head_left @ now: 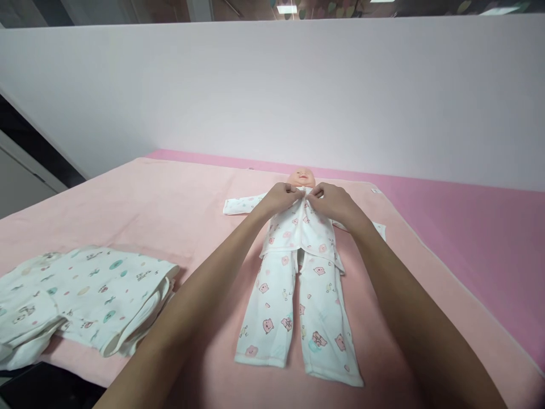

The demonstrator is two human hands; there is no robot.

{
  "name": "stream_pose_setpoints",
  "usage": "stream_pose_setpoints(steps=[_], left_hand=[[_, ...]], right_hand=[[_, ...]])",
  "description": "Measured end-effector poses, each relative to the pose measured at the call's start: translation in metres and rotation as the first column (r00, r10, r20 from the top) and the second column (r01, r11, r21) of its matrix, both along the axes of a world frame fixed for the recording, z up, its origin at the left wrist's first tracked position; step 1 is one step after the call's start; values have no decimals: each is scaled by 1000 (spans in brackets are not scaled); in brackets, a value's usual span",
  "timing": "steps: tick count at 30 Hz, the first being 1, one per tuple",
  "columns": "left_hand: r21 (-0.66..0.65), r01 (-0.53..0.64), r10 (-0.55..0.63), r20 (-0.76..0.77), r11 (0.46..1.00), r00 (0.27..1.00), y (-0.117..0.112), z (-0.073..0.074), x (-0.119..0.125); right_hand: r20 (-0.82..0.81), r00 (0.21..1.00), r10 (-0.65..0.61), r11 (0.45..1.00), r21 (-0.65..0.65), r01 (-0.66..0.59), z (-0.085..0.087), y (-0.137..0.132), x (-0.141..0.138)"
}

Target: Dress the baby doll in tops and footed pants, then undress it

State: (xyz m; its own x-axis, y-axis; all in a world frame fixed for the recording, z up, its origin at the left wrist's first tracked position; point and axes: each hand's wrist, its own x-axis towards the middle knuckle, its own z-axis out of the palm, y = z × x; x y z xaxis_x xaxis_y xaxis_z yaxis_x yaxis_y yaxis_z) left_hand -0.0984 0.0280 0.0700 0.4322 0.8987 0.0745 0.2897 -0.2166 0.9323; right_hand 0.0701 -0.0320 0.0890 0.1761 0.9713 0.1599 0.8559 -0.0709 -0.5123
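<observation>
A baby doll lies on its back on a pink towel, head away from me. It wears a white top and white trousers printed with pink piglets. My left hand and my right hand meet at the doll's neck, each with fingers pinched on the collar edges of the top. The doll's arms in their sleeves stretch out to both sides.
A second set of white baby clothes with green and grey prints lies folded at the near left of the towel. A brighter pink surface borders the towel at right. A white partition wall stands behind.
</observation>
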Motion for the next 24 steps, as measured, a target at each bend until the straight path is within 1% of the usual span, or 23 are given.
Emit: stream_pose_setpoints(steps=[3,5,7,9,12,16,18,24], left_hand=[[63,11,-7,-53,998,999,9,0,6],[59,4,1,-71,998,997,17,-2,12],[38,-41,42,-41,998,998,22,-7,17],[5,-74,74,2,997,997,25,-11,21],[-58,-80,82,36,995,996,24,-13,23],[-80,-103,108,63,991,992,25,-14,24],[-73,-116,121,70,991,990,27,-17,25],[-12,-146,147,64,989,987,32,-26,30]], right_hand=[[-116,992,-57,998,-27,54,0,21,13],[-160,984,-81,995,-67,71,-5,37,19],[-217,975,-53,996,-85,35,-13,49,25],[-292,957,-1,998,-58,-17,-21,57,31],[-390,919,58,997,-26,-74,-29,61,41],[-484,874,43,994,-70,-88,-31,61,46],[-486,873,36,993,-79,-84,-30,61,46],[-426,903,62,995,-49,-92,-27,58,41]])
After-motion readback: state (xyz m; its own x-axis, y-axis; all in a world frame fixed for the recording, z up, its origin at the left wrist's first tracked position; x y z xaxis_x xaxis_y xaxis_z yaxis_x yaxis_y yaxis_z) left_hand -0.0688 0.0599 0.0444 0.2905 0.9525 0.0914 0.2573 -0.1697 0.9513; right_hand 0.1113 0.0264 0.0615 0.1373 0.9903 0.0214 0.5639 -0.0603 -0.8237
